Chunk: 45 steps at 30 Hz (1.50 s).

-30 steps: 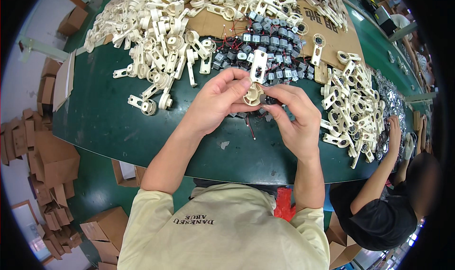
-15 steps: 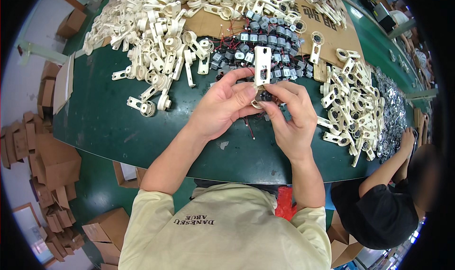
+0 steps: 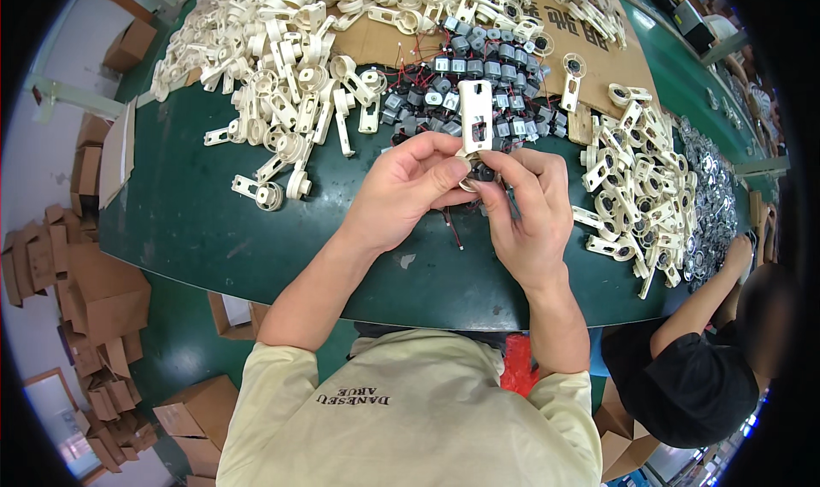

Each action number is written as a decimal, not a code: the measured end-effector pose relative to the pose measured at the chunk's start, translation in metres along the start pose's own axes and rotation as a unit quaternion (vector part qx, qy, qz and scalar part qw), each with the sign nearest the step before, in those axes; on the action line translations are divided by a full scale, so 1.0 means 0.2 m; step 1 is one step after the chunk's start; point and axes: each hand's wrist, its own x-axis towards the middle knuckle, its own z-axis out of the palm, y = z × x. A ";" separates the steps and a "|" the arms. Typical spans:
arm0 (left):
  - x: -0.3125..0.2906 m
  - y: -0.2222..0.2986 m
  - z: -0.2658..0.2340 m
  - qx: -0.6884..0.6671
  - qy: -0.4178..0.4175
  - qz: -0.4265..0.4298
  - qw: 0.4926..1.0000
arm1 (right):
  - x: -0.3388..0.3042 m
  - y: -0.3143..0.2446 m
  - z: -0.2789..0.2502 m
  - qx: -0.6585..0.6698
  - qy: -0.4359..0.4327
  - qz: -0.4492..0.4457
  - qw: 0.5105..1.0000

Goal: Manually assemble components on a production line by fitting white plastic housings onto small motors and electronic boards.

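Observation:
Over the middle of the green table, my left hand grips a cream plastic housing, its long slotted handle pointing away from me and its round end toward me. My right hand pinches a small dark round part at that round end. How far the part sits inside the housing is hidden by my fingers. Thin red wires hang below my hands. Just beyond lie several small grey motors with red leads.
A big heap of cream housings covers the far left, partly on flat cardboard. More housings with dark centres lie at right, beside a pile of dark rings. A co-worker's arm reaches in there. Cardboard boxes stand left.
Both hands keep their hold on the housing and dark part, with only slight finger movement. The whole view has shifted slightly.

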 end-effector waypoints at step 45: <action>-0.01 -0.01 0.09 0.148 0.030 0.038 0.988 | 0.00 0.03 0.03 0.229 -0.012 0.184 0.956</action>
